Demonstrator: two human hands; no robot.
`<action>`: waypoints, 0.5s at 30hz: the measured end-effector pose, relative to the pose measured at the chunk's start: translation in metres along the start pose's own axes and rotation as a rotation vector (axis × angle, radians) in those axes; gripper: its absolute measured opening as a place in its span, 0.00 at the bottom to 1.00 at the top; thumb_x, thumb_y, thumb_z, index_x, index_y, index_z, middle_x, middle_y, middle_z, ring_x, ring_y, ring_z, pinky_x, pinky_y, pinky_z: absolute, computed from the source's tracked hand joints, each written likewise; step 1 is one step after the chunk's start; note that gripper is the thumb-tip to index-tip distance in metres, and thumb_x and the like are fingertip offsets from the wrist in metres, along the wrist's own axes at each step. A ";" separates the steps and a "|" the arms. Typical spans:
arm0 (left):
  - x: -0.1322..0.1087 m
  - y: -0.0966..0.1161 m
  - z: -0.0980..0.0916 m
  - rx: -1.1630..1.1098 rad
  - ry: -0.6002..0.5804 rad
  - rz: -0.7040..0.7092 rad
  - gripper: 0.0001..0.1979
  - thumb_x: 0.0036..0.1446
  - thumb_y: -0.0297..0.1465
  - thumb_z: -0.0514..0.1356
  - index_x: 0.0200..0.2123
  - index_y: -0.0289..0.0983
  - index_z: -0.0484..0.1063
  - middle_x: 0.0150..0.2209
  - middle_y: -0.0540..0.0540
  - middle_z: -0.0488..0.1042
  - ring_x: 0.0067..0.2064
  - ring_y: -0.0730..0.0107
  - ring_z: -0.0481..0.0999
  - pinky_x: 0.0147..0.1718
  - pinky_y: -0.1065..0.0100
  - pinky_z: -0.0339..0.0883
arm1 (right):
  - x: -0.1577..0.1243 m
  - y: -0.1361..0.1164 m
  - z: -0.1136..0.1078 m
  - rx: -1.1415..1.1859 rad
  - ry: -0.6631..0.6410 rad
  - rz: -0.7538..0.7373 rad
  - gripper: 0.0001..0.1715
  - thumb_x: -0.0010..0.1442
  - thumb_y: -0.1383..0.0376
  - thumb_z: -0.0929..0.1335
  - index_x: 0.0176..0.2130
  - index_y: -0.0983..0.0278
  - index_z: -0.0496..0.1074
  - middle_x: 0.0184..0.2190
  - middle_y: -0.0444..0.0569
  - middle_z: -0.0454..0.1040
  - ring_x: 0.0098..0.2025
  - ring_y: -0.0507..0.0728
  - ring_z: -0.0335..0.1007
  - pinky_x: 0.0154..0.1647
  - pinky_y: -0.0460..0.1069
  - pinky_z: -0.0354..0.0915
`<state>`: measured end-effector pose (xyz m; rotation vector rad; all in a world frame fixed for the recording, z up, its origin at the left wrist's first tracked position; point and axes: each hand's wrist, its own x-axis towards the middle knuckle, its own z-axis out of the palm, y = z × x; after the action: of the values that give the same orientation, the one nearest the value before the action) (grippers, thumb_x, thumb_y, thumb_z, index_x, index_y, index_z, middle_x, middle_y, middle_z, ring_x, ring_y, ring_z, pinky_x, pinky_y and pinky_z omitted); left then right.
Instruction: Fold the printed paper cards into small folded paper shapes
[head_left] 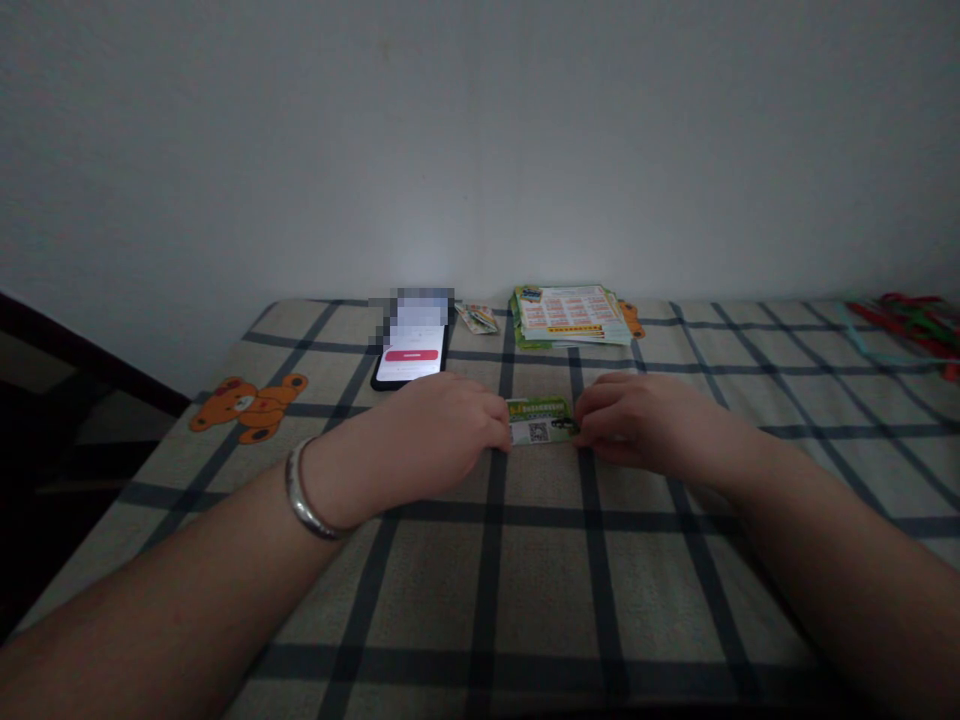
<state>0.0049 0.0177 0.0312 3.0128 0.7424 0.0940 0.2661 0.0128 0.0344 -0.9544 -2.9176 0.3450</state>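
Note:
Between my hands, low over the checked tablecloth, is a small green and white printed card with a square code on it. My left hand, a silver bangle on its wrist, pinches the card's left edge. The right edge is gripped by the fingers of my right hand. Both hands hide the card's ends. Just beyond them lies a stack of printed calendar cards. A small folded paper piece rests to the left of that stack.
A phone with a lit screen lies behind my left hand. The tablecloth has dark stripes and bear pictures. Red and green stringy items lie at the far right. A pale wall rises behind the table.

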 end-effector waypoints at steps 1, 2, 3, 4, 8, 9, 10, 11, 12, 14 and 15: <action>0.000 -0.001 0.000 -0.024 0.000 0.002 0.15 0.56 0.21 0.55 0.40 0.41 0.78 0.40 0.49 0.78 0.44 0.67 0.74 0.46 0.64 0.67 | 0.000 0.000 0.000 -0.001 0.006 0.000 0.09 0.60 0.70 0.66 0.31 0.63 0.76 0.35 0.47 0.73 0.38 0.54 0.67 0.39 0.49 0.63; 0.000 -0.003 0.000 -0.052 -0.004 -0.001 0.16 0.56 0.20 0.55 0.40 0.41 0.78 0.41 0.49 0.77 0.44 0.68 0.74 0.46 0.65 0.67 | -0.001 0.001 0.000 -0.001 0.013 -0.004 0.09 0.60 0.70 0.66 0.32 0.62 0.76 0.35 0.47 0.73 0.38 0.54 0.67 0.39 0.49 0.63; 0.000 -0.004 -0.001 -0.082 -0.011 -0.010 0.16 0.55 0.20 0.55 0.41 0.41 0.78 0.42 0.49 0.77 0.45 0.68 0.74 0.47 0.66 0.67 | -0.001 0.002 0.001 0.003 0.020 -0.012 0.09 0.60 0.69 0.66 0.32 0.62 0.76 0.35 0.47 0.73 0.38 0.53 0.67 0.39 0.49 0.63; 0.000 -0.006 -0.001 -0.112 -0.018 -0.025 0.17 0.55 0.19 0.55 0.41 0.41 0.78 0.43 0.49 0.77 0.46 0.69 0.74 0.47 0.67 0.66 | -0.001 0.002 0.002 0.007 0.027 -0.020 0.09 0.60 0.69 0.66 0.31 0.62 0.76 0.35 0.47 0.73 0.37 0.53 0.67 0.39 0.49 0.63; 0.002 -0.009 -0.001 -0.185 -0.007 -0.066 0.16 0.53 0.19 0.55 0.37 0.41 0.78 0.42 0.50 0.76 0.45 0.69 0.74 0.47 0.67 0.66 | 0.000 0.003 0.004 -0.017 0.035 -0.026 0.09 0.60 0.69 0.65 0.29 0.63 0.74 0.33 0.47 0.72 0.37 0.54 0.66 0.39 0.49 0.62; 0.003 -0.009 0.001 -0.187 0.007 -0.068 0.14 0.53 0.20 0.55 0.35 0.40 0.78 0.41 0.49 0.76 0.44 0.68 0.73 0.46 0.66 0.66 | 0.001 0.002 0.005 -0.035 0.031 -0.025 0.09 0.60 0.69 0.65 0.30 0.63 0.73 0.33 0.47 0.71 0.38 0.54 0.66 0.39 0.49 0.62; 0.003 -0.009 0.002 -0.181 0.026 -0.072 0.12 0.53 0.21 0.55 0.33 0.39 0.77 0.38 0.49 0.76 0.43 0.67 0.73 0.45 0.66 0.66 | 0.002 0.001 0.006 -0.054 0.030 -0.021 0.08 0.60 0.69 0.65 0.31 0.63 0.73 0.32 0.47 0.71 0.38 0.55 0.66 0.40 0.50 0.62; 0.004 -0.010 0.004 -0.175 0.042 -0.079 0.10 0.54 0.22 0.55 0.32 0.38 0.76 0.37 0.48 0.75 0.41 0.67 0.73 0.44 0.65 0.66 | 0.003 0.001 0.006 -0.072 0.035 -0.013 0.07 0.59 0.69 0.65 0.32 0.63 0.73 0.32 0.48 0.71 0.39 0.55 0.66 0.40 0.50 0.62; 0.005 -0.010 0.007 -0.171 0.059 -0.074 0.10 0.55 0.23 0.55 0.31 0.37 0.75 0.34 0.48 0.74 0.40 0.67 0.72 0.41 0.66 0.66 | 0.004 0.000 0.007 -0.087 0.044 0.000 0.07 0.59 0.69 0.65 0.32 0.63 0.72 0.32 0.48 0.71 0.39 0.56 0.66 0.40 0.51 0.62; 0.007 -0.011 0.010 -0.154 0.099 -0.119 0.08 0.57 0.24 0.54 0.32 0.36 0.73 0.33 0.47 0.73 0.37 0.67 0.71 0.38 0.66 0.65 | 0.006 -0.001 0.008 -0.103 0.068 0.027 0.06 0.59 0.69 0.65 0.31 0.63 0.71 0.32 0.48 0.70 0.37 0.56 0.65 0.40 0.51 0.61; 0.007 -0.012 0.012 -0.148 0.118 -0.142 0.08 0.57 0.24 0.53 0.32 0.36 0.72 0.33 0.47 0.73 0.36 0.68 0.71 0.37 0.66 0.64 | 0.006 0.000 0.009 -0.104 0.081 0.043 0.05 0.58 0.68 0.65 0.31 0.64 0.71 0.32 0.48 0.70 0.36 0.55 0.65 0.38 0.50 0.61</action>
<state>0.0067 0.0310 0.0191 2.8245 0.9137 0.3103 0.2598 0.0144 0.0255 -1.0210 -2.8700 0.1532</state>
